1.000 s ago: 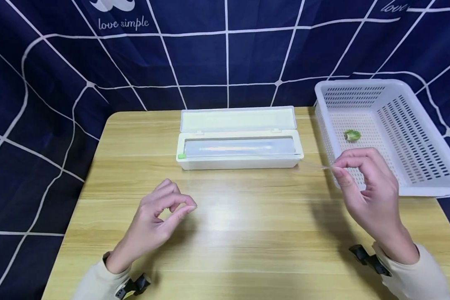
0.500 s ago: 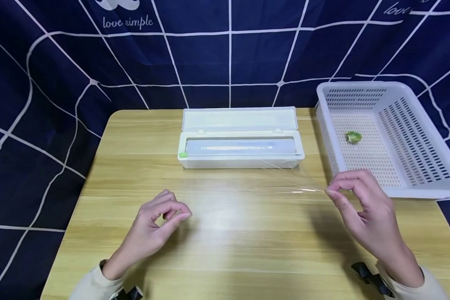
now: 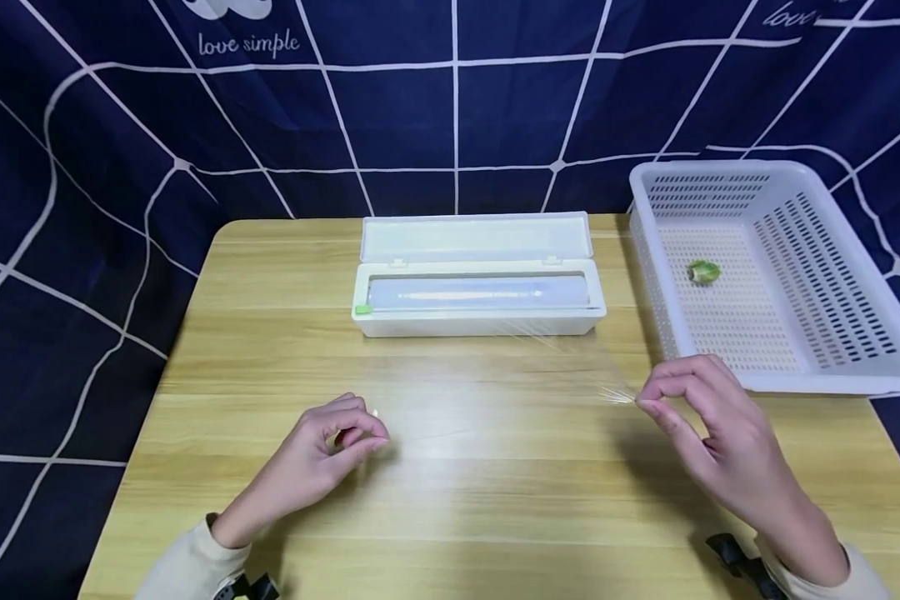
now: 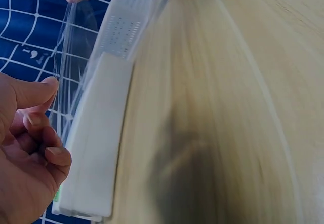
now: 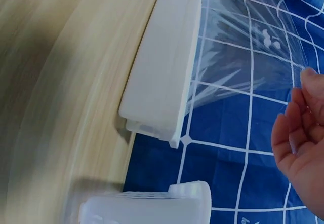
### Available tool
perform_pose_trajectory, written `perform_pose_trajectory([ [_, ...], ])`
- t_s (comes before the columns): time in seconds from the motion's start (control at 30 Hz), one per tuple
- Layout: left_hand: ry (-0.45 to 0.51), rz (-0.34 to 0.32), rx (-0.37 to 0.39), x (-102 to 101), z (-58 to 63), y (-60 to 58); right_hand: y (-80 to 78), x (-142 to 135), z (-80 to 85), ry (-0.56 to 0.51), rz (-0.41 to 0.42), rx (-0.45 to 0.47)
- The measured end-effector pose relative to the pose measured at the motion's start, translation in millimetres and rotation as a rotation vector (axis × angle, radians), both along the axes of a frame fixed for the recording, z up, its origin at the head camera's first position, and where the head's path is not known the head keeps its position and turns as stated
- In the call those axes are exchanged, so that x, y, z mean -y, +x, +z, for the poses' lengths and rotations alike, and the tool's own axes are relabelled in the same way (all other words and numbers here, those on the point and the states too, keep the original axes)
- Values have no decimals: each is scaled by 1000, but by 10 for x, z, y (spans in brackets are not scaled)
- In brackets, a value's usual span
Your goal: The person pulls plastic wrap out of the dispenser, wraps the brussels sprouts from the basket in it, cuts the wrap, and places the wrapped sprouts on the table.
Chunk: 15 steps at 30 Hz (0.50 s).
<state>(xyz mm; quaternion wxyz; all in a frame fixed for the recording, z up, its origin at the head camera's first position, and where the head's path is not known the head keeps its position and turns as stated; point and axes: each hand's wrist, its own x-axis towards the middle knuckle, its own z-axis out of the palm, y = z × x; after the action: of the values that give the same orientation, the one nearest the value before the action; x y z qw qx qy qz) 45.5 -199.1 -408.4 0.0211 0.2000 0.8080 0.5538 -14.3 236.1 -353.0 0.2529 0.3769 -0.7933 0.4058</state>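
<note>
A clear sheet of cling film (image 5: 238, 41) stretches forward from a white dispenser box (image 3: 480, 325), whose lid (image 3: 476, 239) is raised. Inside the box lies the film roll (image 3: 480, 292). My right hand (image 3: 720, 442) pinches one front corner of the sheet between thumb and index finger, the film gathering into creases there. The opposite corner is pinched by my left hand (image 3: 326, 446), lower left of the box. In the left wrist view the film's edge runs taut from the left fingertips (image 4: 48, 84) to the other hand. Both hands hover above the wooden table (image 3: 480, 517).
A white perforated basket (image 3: 832, 383) stands at the right, behind my right hand, with a small green leafy vegetable piece (image 3: 703, 272) in it. The slider on the box's left end is green (image 3: 362, 309). Dark blue gridded cloth (image 3: 390, 108) hangs behind the table.
My right hand has come toward me and slightly left, drawing the film farther out of the box. My left hand has lowered a little. Box and basket stay put.
</note>
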Motion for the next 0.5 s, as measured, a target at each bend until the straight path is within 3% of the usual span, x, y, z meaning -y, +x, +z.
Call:
perform_pose_trajectory([
  [0.3, -30, -21, 18, 24, -75, -17, 37, -122, -164, 118, 67, 67],
  [0.5, -68, 4, 14, 63, -180, 6, 85, -166, -302, 196, 90, 134],
])
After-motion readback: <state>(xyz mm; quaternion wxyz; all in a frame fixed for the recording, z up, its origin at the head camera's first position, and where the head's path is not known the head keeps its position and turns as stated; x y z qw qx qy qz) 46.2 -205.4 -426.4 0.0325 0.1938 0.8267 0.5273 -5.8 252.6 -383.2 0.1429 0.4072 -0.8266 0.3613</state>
